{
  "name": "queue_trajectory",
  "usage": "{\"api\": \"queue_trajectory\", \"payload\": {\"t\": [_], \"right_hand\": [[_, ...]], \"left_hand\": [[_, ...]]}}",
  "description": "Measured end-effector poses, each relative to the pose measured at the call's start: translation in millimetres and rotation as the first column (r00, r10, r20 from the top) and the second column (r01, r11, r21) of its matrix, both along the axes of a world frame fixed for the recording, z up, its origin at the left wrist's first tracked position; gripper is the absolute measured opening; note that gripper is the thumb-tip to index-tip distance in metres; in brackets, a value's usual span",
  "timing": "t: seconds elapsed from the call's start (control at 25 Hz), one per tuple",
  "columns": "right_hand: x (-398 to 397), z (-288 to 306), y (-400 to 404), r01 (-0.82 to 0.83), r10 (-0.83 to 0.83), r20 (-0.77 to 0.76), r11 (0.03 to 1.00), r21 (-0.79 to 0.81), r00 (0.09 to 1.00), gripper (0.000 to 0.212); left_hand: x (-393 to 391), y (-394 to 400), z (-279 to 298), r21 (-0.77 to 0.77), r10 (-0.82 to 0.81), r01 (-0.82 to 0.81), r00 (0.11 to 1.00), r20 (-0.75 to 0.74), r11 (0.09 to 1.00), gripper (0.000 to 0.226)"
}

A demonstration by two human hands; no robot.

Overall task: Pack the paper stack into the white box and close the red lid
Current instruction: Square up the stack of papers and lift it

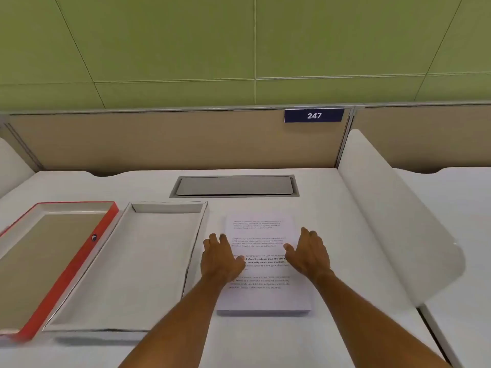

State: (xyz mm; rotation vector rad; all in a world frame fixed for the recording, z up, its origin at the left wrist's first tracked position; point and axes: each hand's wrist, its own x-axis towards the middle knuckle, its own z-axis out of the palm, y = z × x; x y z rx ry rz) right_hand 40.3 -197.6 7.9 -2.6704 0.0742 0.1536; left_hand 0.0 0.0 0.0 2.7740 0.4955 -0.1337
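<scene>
Head view: two bare forearms come in from the bottom edge, both hands over the printed stack of white paper (261, 264). Left hand (221, 258) is at the stack's left edge, palm down, fingers spread, thumb lying on the top sheet; gripping nothing. Right hand (309, 254) is at the right edge, fingers loosely spread, thumb pointing inward over the text; also gripping nothing. Cannot tell whether the palms press on the paper or hover just above it.

Paper stack lies flat on the white desk (332, 208), squared up, black text paragraphs on the top sheet, right of the box and near it, not touching.

Shallow white rectangular cardboard box (132, 261) sits open just left of the stack, nothing inside. Red-rimmed rectangular lid (50, 256) lies upturned left of the box, its right rim touching or nearly touching the box's left wall, brownish-grey inside facing up, small round logo on the red rim.

Grey metal cable hatch (235, 185) is set into the desk behind the stack. White curved side divider (398, 216) stands right. Beige back panel carries a blue tag reading 247 (314, 115); green wall panels above.
</scene>
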Motion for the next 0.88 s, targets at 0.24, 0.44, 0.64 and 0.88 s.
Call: {"api": "queue_trajectory", "payload": {"t": [0.24, 0.44, 0.64, 0.88], "right_hand": [[19.4, -19.3, 4.1, 0.205, -0.145, -0.303, 0.962, 0.179, 0.942, 0.054], [37.2, -28.9, 3.2, 0.368, -0.239, -0.381, 0.875, 0.314, 0.893, 0.063], [47.3, -31.1, 3.9, 0.376, -0.187, -0.448, 0.845, 0.38, 0.874, 0.072], [50.1, -29.9, 2.2, 0.348, -0.144, -0.394, 0.784, 0.515, 0.908, 0.032]], "left_hand": [[27.2, 8.2, -16.8, -0.272, 0.178, -0.205, 0.976, -0.122, 0.94, 0.069], [45.8, 17.5, -16.3, -0.392, 0.286, -0.352, 0.933, -0.22, 0.85, 0.058], [54.4, 29.5, -18.2, -0.595, 0.31, -0.4, 0.916, -0.253, 0.697, 0.034], [54.5, 32.6, -19.7, -0.601, 0.271, -0.333, 0.943, -0.195, 0.726, 0.025]]}}
